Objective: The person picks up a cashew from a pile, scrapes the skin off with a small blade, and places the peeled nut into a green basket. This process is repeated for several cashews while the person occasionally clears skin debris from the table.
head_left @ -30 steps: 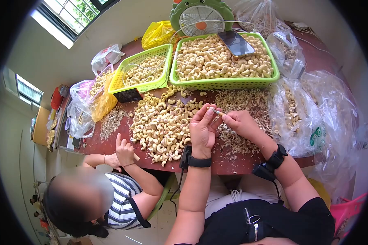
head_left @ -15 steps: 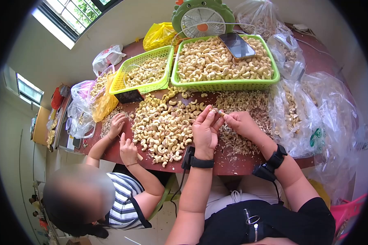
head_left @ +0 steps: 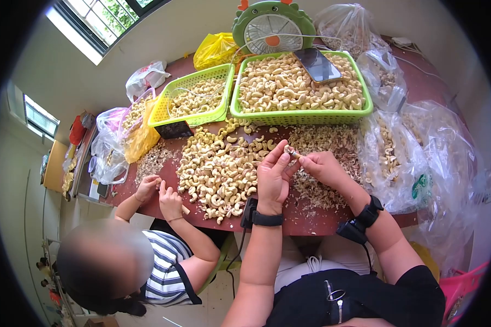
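2 green baskets (head_left: 303,117) beyond cashew pile (head_left: 219,173)

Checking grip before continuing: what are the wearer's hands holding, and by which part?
The left hand holds a cashew; by which part I can't tell. The right hand grips a small tool by the end away from the cashew.

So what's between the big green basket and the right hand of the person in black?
A thick scatter of brownish flakes lies between the big green basket and that right hand, as the head view shows.
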The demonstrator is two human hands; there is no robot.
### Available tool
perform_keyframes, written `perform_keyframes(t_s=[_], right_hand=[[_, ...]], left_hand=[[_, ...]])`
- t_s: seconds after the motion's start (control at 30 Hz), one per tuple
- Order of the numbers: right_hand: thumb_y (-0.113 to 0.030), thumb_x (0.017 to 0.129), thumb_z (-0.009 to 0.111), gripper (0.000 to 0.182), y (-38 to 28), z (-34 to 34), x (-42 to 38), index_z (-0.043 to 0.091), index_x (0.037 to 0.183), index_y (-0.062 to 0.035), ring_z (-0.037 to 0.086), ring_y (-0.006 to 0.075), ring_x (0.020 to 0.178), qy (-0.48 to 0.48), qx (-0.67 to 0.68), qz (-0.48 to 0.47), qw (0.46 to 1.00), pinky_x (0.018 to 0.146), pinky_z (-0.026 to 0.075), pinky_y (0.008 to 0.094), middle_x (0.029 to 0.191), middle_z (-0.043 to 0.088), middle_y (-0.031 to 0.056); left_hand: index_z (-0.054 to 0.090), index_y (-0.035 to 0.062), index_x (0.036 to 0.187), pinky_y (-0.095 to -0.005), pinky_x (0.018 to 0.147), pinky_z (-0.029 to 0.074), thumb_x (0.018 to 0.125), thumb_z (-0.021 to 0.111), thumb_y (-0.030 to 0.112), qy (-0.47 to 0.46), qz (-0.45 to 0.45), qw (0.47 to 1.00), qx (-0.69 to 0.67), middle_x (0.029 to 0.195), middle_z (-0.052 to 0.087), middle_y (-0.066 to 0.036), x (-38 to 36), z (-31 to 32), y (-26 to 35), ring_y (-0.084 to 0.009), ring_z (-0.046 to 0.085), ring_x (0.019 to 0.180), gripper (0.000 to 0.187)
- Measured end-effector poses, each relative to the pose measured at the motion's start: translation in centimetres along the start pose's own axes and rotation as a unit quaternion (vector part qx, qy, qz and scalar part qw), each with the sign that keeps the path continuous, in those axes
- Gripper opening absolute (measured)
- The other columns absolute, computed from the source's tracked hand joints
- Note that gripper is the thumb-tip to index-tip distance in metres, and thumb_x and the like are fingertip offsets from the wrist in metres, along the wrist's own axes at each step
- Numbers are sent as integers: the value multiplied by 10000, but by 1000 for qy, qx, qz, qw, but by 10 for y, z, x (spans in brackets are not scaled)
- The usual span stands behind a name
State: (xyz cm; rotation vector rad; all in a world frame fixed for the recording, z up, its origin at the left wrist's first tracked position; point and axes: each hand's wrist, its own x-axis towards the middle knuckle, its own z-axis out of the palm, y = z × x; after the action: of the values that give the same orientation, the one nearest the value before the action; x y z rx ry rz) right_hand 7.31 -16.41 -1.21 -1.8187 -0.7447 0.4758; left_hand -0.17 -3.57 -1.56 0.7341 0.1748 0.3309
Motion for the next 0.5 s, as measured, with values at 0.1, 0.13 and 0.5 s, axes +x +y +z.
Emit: perform_keyframes(t_s=[0.1,0.13,0.5], right_hand=[[-288,813,504,351,0,1,-1,551,623,3,412,83,443,-8,6,4,1000,417,340,271,472,450,20],[-289,814,504,352,0,1,-1,550,623,2,413,83,452,-11,11,5,1000,423,342,271,478,450,18],[-297,813,510,354,-1,2,-3,553,633,5,403,78,467,-19,14,-2,1000,429,339,261,494,443,10]], left_hand=[[470,1,1126,-338,740,518,832,478,15,-5,-7,1000,-8,958,565,-99,0,-2,2,-184,567,869,295],[470,1,1126,-340,742,519,832,479,16,-7,-12,1000,-13,958,564,-98,0,-2,3,-185,568,866,295],[499,6,1086,-353,728,526,822,496,11,-23,-12,1000,-5,923,573,-90,-2,-7,7,-183,574,851,264]])
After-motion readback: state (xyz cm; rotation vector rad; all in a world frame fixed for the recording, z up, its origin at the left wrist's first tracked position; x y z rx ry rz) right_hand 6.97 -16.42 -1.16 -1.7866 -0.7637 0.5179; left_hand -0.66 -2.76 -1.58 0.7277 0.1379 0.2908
